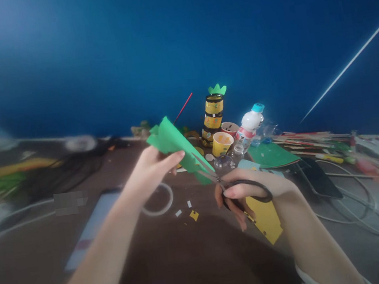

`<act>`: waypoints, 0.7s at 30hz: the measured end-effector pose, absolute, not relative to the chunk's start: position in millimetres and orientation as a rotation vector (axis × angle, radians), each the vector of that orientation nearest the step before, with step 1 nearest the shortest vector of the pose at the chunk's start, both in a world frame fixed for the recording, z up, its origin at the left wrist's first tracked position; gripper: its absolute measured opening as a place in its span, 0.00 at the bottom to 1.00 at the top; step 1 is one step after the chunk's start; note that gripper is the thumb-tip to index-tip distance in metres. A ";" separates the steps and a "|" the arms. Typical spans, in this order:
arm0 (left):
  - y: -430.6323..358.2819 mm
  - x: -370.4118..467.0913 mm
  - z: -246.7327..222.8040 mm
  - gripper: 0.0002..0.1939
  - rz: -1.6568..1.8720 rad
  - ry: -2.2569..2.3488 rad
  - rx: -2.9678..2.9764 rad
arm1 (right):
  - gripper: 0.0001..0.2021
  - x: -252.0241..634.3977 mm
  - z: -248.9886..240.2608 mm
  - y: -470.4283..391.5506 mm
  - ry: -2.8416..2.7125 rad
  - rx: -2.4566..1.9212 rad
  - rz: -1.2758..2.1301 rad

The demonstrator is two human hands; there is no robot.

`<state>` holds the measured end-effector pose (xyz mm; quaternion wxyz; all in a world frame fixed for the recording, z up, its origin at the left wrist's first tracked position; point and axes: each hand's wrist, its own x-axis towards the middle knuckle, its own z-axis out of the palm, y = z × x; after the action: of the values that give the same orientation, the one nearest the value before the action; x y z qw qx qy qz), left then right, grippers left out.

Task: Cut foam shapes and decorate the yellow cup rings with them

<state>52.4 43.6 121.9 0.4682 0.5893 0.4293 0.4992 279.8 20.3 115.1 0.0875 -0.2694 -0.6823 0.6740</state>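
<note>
My left hand [156, 167] is closed on a folded sheet of green paper [171, 137], thumb on the near side. Black-handled scissors [251, 184] are in my right hand [240, 191], its fingers through the handles. Their blades lie apart at the paper's lower right edge, one of them across its face. Under my right hand a yellow sheet with cut-outs [265, 220] rests on the brown table. Beyond the hands stands a yellow-and-black banded tower [213, 115] topped by a green paper crown [217, 90].
A yellow paper cup [223, 143] and a white bottle with a blue cap [251, 122] stand behind my right hand. Small paper scraps [194, 215] lie in front. Several thin sticks [318, 139] are at the right, and a pale blue flat object [92, 229] at the left.
</note>
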 end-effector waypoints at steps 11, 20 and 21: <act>41.5 51.7 122.0 0.10 1.029 1.030 1.536 | 0.16 277.9 109.7 23.9 -2.064 -0.750 1.980; 39.2 55.8 125.0 0.17 0.990 0.978 1.709 | 0.15 269.9 105.2 24.2 -1.941 -0.653 1.951; 38.9 56.2 125.3 0.17 0.979 0.970 1.707 | 0.15 270.1 105.3 24.1 -1.949 -0.651 1.945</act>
<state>56.2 38.9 125.3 0.4563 0.6925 0.3935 0.3969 270.1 24.1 105.3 0.1553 -0.2274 -0.6804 0.6792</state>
